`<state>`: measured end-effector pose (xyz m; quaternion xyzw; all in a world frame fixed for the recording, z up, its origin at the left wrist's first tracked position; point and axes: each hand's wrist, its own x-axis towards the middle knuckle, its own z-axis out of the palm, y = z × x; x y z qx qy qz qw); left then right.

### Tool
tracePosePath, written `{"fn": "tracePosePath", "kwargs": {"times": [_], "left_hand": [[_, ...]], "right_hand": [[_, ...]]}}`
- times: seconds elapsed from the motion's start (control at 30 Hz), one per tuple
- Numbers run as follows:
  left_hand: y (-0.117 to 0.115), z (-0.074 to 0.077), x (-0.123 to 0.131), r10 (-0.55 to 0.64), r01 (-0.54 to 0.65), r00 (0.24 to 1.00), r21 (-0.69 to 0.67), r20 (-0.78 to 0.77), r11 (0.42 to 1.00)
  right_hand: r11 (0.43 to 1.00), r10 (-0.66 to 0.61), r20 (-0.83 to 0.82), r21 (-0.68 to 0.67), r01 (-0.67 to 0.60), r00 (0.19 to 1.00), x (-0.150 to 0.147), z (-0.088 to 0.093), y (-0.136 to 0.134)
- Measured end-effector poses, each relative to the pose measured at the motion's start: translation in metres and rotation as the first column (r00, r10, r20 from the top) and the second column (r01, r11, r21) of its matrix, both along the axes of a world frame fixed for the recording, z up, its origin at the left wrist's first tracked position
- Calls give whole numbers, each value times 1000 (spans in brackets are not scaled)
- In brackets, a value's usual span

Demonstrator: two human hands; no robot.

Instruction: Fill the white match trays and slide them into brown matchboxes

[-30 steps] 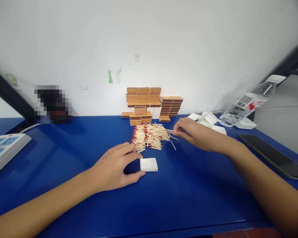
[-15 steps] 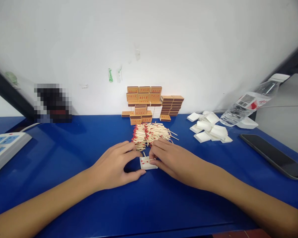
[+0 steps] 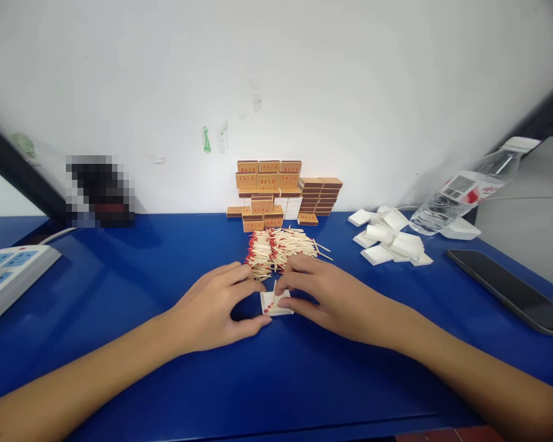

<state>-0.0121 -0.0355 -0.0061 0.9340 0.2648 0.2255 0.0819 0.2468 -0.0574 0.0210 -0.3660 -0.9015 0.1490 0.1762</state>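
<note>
A small white matchbox tray (image 3: 281,311) lies on the blue tabletop between my hands, with a few red-tipped matches (image 3: 268,307) in it. My left hand (image 3: 219,307) steadies the tray's left end between thumb and index finger. Over the tray's right part, my right hand (image 3: 327,298) bends its fingers down, the thumb and index finger close together on a match. One match (image 3: 275,286) sticks up past the tray's back edge. My right fingers partly hide the tray's inside. Just behind lies a large heap of matches (image 3: 283,245) with red heads.
Printed matchboxes (image 3: 268,181) stand stacked against the wall, beside another stack (image 3: 320,196). Loose white trays (image 3: 391,236) are piled at right, near a tilted plastic bottle (image 3: 470,187) and a phone (image 3: 507,291). A power strip (image 3: 21,276) sits at the left.
The match under my right hand has gone from lying across the tray to pointing backward. My right thumb and fingers have parted slightly; my left hand stays at the tray's end.
</note>
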Motion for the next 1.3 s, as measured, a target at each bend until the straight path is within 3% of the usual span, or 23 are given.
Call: {"fn": "tracePosePath", "kwargs": {"times": [0.27, 0.63, 0.93, 1.3], "left_hand": [[0, 2, 1, -3, 3, 1000, 3, -9, 1000], [1, 2, -1, -7, 7, 1000, 39, 9, 999], [0, 2, 0, -20, 20, 1000, 28, 6, 999], [1, 2, 0, -27, 27, 1000, 19, 3, 999]], "right_hand": [[993, -11, -24, 121, 14, 1000, 1, -6, 5], [1000, 13, 10, -22, -13, 1000, 0, -1, 1], [998, -17, -11, 55, 17, 1000, -2, -13, 2], [999, -46, 52, -19, 47, 998, -2, -12, 0]]}}
